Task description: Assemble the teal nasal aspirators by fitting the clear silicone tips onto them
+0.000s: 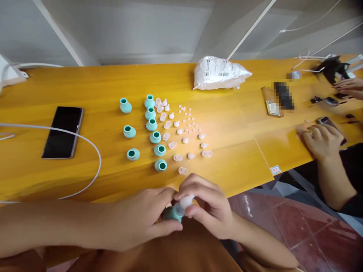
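My left hand (153,215) is wrapped round a small teal squeeze bulb (172,214), its mouth pointing up and right. A clear collar shows at that mouth. Between thumb and fingers, my right hand (211,206) pinches a translucent white nozzle tip (186,203) against the collar; whether the two are fully joined, I cannot tell. Beyond my hands, several more teal bulbs stand in two columns, one of them a nearer bulb (160,165). Beside them lie clear plastic connectors (177,157), white teardrop tips (191,155) and tiny pink discs (189,125).
A white plastic package (219,73) lies at the back of the wooden table (235,132). On the left, a white cable (92,145) loops across a dark phone (62,132). At the right, another person's hands (323,141) rest among phones, cables and small dark parts.
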`<state>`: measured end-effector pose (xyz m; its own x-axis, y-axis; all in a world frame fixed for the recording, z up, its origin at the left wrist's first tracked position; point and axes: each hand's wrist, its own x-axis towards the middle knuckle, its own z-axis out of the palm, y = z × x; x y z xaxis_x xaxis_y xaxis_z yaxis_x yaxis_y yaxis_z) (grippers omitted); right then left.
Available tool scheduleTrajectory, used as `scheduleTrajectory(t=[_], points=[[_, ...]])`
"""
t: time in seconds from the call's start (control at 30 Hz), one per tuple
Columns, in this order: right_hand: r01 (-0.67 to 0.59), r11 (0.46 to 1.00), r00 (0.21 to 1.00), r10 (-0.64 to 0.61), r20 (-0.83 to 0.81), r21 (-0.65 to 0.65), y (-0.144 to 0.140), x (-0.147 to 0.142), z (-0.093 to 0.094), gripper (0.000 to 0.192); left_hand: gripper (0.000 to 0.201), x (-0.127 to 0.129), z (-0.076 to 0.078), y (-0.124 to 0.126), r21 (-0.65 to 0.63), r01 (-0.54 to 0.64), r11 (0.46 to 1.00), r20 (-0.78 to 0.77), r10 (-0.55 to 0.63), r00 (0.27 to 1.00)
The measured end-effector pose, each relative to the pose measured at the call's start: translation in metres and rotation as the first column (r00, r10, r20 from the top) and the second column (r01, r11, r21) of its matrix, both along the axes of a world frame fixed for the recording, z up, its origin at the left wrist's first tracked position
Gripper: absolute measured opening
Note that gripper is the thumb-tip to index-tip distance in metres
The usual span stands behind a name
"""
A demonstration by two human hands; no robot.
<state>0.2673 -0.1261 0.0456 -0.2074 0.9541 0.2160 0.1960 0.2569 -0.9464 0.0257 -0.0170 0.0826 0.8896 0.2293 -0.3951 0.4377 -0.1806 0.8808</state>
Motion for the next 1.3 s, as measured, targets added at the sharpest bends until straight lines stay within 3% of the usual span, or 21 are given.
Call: scheduleTrajectory(t=[0.13,0.27,0.37,0.53,0.73,0.87,0.97,1.03,1.13,1.3], points=[[0.156,0.972,0.984,-0.169,0.058,0.178,-0.004,-0.007,-0.014,0.053,0.027,0.006,-0.018,0.002,-0.28,-0.127,0.951,0.062,0.15,0.987],[0.081,0.916,0.928,-0.214,0.307,0.394,-0.007,0.002,-0.009,0.057,0.026,0.008,-0.015,0.005,-0.296,-0.146,0.944,0.116,0.188,0.975],[0.049,0.899,0.926,-0.204,0.317,0.436,-0.006,0.002,-0.003,0.05,0.025,0.009,-0.015,0.005,-0.283,-0.132,0.95,0.093,0.164,0.982],[0.009,0.952,0.981,-0.068,0.183,0.305,0.007,0.002,0.0,0.026,0.023,0.008,-0.023,0.002,-0.244,-0.101,0.965,0.072,0.122,0.99],[-0.056,0.993,0.998,0.059,-0.029,0.107,0.019,0.001,0.0,0.02,0.019,0.006,-0.023,0.001,-0.226,-0.084,0.97,0.114,0.112,0.987],[-0.005,0.995,0.997,0.014,-0.08,0.1,0.03,0.008,0.01,0.017,0.018,0.006,-0.019,0.003,-0.268,-0.109,0.957,0.135,0.149,0.98],[0.176,0.965,0.976,-0.197,0.092,0.195,0.058,0.033,0.017,0.015,0.02,0.005,-0.019,0.004,-0.307,-0.126,0.943,0.134,0.174,0.976],[0.266,0.936,0.885,-0.332,0.327,0.231,0.087,0.057,0.017,0.013,0.019,0.005,-0.019,0.004,-0.291,-0.124,0.949,0.136,0.169,0.976],[0.198,0.961,0.686,-0.276,0.674,0.192,0.131,0.089,0.008,0.017,0.018,0.004,-0.019,0.003,-0.283,-0.115,0.952,0.155,0.163,0.974],[0.093,0.992,0.636,-0.122,0.762,0.082,0.172,0.105,-0.013,0.026,0.021,0.002,-0.023,0.0,-0.093,-0.142,0.986,0.145,0.154,0.977]])
